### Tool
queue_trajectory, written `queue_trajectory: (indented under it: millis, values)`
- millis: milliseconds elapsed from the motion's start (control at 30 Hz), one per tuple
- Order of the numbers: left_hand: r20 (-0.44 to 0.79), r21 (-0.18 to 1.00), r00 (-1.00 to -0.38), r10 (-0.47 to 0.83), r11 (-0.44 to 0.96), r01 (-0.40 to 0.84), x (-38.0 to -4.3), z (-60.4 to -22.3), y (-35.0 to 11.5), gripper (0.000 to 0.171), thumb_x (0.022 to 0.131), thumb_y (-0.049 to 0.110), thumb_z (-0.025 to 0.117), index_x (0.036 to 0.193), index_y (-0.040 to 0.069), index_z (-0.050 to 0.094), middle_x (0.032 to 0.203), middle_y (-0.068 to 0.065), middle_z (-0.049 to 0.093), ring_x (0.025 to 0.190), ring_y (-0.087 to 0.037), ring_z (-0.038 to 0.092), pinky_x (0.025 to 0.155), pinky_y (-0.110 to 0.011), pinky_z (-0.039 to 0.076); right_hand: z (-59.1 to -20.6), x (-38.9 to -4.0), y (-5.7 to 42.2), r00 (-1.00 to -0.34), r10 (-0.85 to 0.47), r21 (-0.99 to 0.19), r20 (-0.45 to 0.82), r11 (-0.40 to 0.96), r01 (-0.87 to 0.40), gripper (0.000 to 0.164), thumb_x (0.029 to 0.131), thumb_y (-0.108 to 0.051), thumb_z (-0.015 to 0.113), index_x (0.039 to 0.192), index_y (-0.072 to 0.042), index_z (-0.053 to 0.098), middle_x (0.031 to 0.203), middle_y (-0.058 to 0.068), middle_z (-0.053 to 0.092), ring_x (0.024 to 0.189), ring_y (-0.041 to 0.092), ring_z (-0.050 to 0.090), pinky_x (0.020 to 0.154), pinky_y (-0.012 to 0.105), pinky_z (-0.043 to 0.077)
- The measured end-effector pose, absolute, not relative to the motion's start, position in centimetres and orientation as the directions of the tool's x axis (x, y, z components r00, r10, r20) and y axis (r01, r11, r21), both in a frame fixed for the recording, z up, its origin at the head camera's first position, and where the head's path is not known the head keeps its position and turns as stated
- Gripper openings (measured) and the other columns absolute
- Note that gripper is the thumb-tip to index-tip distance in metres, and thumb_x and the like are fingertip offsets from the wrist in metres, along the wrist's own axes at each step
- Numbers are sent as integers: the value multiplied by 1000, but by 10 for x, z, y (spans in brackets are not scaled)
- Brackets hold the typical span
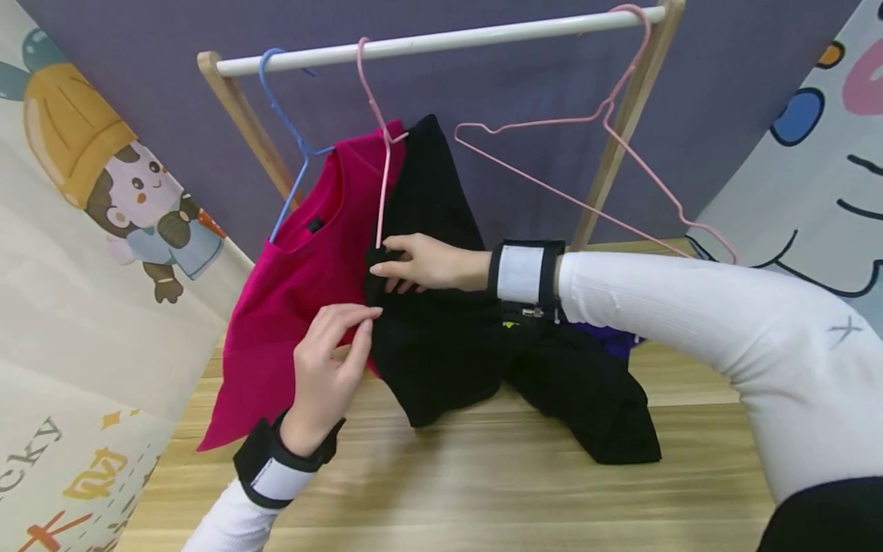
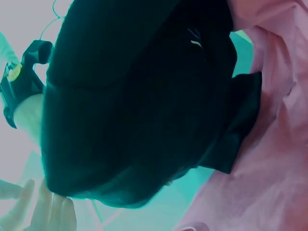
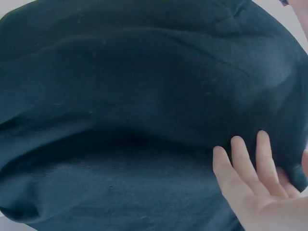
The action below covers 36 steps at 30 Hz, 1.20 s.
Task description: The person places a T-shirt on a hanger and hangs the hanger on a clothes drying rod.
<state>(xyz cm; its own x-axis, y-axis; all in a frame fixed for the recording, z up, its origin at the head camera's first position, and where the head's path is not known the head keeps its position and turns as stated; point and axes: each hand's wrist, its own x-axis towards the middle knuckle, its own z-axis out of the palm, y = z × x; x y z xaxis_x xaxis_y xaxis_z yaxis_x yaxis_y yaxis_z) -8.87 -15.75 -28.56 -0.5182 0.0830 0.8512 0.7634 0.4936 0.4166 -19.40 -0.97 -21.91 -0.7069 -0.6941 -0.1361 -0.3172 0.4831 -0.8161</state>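
Right arm (image 1: 662,299) bent, fingers (image 1: 390,269) gripping black garment (image 1: 441,349)

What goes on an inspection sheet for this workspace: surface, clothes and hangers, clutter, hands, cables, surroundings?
Surface: wooden surface, pale with visible grain.
Job's things: black garment at middle pink hanger; magenta shirt on blue hanger; bare pink hanger at right; all three hangers hook on white rail.
Clutter: purple fabric, mostly hidden.
Hands: right hand pinches black garment near hanger's lower end; left hand has fingertips at its edge, grip unclear.
Cables: nothing seen.
Surroundings: greyish-purple backdrop; cartoon-printed panels both sides.
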Motion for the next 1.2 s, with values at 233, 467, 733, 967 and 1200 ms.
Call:
queue_trajectory:
  millis: [233, 467, 733, 967, 1200]
  values:
    - [818, 259, -466, 338, 506, 822, -88, -294, -146, 20, 89, 13, 51, 89, -2, 65, 88, -11, 63, 86, -24, 57, 82, -31, 43, -227, -200, 1, -659, -732, -792, -174, 501, -348, 36, 93, -25, 45, 126, -11, 42, 104, 6, 59, 95, 15, 56, 79, 32, 46]
    - [737, 189, -516, 437, 599, 778, -90, -302, -140, 11, 78, 5, 62, 88, 1, 66, 91, -10, 62, 88, -24, 56, 81, -36, 42, -248, -206, 30, -669, -705, -771, -235, 554, -313, 45, 92, -24, 47, 135, -16, 34, 112, 11, 55, 101, 22, 54, 80, 40, 46]
    - [684, 238, -607, 405, 662, 711, -95, -313, -141, 11, 78, 6, 63, 87, 3, 67, 91, -9, 62, 88, -24, 55, 82, -36, 41, -277, -215, 85, -727, -648, -708, -225, 622, -335, 45, 92, -17, 46, 132, 1, 34, 104, 20, 56, 93, 30, 54, 74, 32, 44]
    - [690, 251, -635, 348, 707, 661, -106, -330, -147, 9, 75, 3, 65, 84, 3, 67, 87, -8, 63, 84, -25, 56, 79, -39, 42, -319, -222, 139, -787, -601, -613, -142, 677, -407, 43, 88, -4, 48, 124, 15, 35, 107, 31, 52, 91, 36, 56, 79, 40, 45]
    - [625, 256, -705, 336, 764, 592, -113, -341, -154, 12, 78, 6, 63, 90, 5, 66, 89, -7, 63, 88, -25, 56, 82, -39, 40, -357, -218, 174, -744, -620, -631, -248, 686, -361, 45, 83, -8, 58, 119, 15, 42, 87, 17, 62, 76, 22, 58, 66, 31, 46]
